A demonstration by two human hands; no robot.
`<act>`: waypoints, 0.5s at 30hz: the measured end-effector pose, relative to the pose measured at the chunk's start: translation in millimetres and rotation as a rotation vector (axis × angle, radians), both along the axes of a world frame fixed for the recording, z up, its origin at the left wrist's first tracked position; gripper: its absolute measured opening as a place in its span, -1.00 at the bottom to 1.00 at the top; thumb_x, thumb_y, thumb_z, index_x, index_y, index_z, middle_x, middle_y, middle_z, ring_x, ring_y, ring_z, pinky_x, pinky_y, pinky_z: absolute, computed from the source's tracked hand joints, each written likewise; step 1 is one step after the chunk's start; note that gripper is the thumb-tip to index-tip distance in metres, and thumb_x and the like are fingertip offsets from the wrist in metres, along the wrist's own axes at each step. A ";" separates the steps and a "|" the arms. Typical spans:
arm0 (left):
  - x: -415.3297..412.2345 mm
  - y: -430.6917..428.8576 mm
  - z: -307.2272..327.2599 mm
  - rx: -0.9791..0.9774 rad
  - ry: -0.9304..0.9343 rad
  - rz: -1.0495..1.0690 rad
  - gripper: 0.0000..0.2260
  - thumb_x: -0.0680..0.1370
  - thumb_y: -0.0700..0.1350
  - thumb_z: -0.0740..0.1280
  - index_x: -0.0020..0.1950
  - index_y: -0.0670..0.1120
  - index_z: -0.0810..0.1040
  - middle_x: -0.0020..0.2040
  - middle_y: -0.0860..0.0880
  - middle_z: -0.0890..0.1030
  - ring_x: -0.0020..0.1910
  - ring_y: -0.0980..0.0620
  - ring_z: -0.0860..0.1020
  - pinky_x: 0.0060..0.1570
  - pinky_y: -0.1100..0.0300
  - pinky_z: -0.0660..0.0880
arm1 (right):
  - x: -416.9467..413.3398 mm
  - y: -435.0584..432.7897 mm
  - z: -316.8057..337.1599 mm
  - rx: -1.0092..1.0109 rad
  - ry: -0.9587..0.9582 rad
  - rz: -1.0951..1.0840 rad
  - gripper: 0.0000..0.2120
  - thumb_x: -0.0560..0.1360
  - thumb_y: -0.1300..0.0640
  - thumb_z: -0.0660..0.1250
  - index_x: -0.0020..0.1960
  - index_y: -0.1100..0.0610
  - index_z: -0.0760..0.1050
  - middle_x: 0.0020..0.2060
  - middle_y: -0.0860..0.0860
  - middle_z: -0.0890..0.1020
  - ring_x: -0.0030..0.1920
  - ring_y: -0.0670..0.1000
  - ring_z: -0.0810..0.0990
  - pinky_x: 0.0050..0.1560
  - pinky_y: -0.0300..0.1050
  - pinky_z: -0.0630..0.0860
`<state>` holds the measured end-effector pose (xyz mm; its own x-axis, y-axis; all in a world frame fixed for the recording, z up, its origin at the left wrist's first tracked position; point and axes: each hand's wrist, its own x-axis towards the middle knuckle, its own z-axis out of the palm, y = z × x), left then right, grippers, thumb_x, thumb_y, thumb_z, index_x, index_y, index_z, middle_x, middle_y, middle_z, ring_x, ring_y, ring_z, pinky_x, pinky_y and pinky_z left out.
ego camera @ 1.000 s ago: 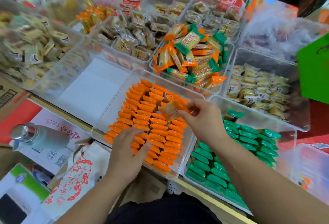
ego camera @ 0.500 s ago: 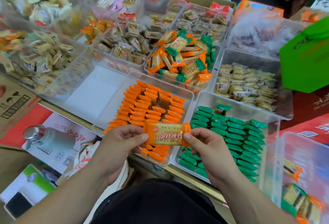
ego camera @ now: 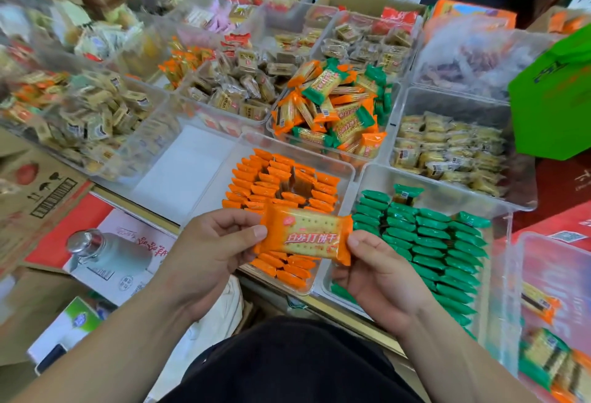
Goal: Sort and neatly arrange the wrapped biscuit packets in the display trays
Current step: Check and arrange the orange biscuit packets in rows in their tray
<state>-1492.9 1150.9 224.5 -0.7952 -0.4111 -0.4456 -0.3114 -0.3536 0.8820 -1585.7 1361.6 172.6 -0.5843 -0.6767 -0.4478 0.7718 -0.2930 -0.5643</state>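
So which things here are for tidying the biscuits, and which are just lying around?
For the job: orange packet, pinched by left hand and right hand; orange tray; green tray; mixed packets behind them.
Just lying about: metal bottle; green bag; cardboard box.

On my left I see a brown cardboard box (ego camera: 41, 188) printed with a black barcode and handling symbols. Just beside it, a frosted clear bottle with a shiny silver metal cap (ego camera: 105, 255) lies on its side on a red and white printed carton (ego camera: 137, 236). Nearer me sits a small green and white box (ego camera: 80, 319). A bright green bag (ego camera: 550, 98) shows at the far right
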 end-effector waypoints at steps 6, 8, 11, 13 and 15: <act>8.9 -0.6 -10.0 0.094 -0.005 0.051 -0.48 0.04 0.02 0.73 -0.09 -0.12 0.70 -0.14 -0.17 0.62 -0.22 -0.04 0.57 -0.22 0.17 0.60 | 4.6 4.3 17.3 -0.020 0.082 -0.003 -0.64 0.14 0.06 0.72 -0.24 0.15 0.61 -0.24 0.11 0.64 -0.26 -0.03 0.60 -0.28 -0.20 0.54; 10.2 1.5 -6.1 0.081 0.038 0.039 -0.54 0.16 -0.05 0.70 -0.01 -0.09 0.67 -0.19 -0.16 0.60 -0.25 -0.03 0.56 -0.24 0.17 0.57 | 4.8 5.9 17.0 0.037 0.105 -0.032 -0.60 0.16 0.05 0.71 -0.14 0.11 0.58 -0.15 0.12 0.64 -0.22 -0.02 0.60 -0.27 -0.20 0.53; 11.9 7.6 -0.2 -0.031 0.084 -0.005 -0.67 0.33 -0.20 0.58 0.06 -0.08 0.66 -0.18 -0.21 0.58 -0.21 -0.09 0.53 -0.16 0.09 0.51 | 5.4 8.0 16.6 0.087 0.105 -0.092 -0.69 0.36 0.18 0.56 -0.04 0.05 0.46 -0.09 0.13 0.63 -0.17 0.00 0.59 -0.26 -0.20 0.50; 12.8 11.5 2.9 -0.116 0.076 -0.031 -0.74 0.31 -0.12 0.53 -0.02 -0.07 0.73 -0.07 -0.22 0.66 -0.11 -0.11 0.58 -0.04 0.04 0.54 | 7.7 7.7 19.6 0.089 0.117 -0.087 -0.80 0.44 0.25 0.40 0.01 0.09 0.46 -0.06 0.11 0.64 -0.15 -0.01 0.59 -0.22 -0.20 0.49; 14.0 13.8 6.8 -0.145 0.055 -0.039 -0.76 0.32 -0.17 0.46 -0.03 -0.05 0.75 -0.02 -0.20 0.69 -0.06 -0.09 0.62 -0.01 0.10 0.55 | 7.1 9.6 19.8 0.071 0.060 -0.070 -0.79 0.47 0.29 0.35 0.09 0.19 0.57 -0.04 0.13 0.64 -0.16 -0.01 0.58 -0.18 -0.18 0.50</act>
<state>-1478.9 1164.7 231.3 -0.8333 -0.4362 -0.3395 -0.2725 -0.2102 0.9389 -1578.6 1371.2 192.3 -0.6562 -0.6013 -0.4559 0.7152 -0.3030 -0.6298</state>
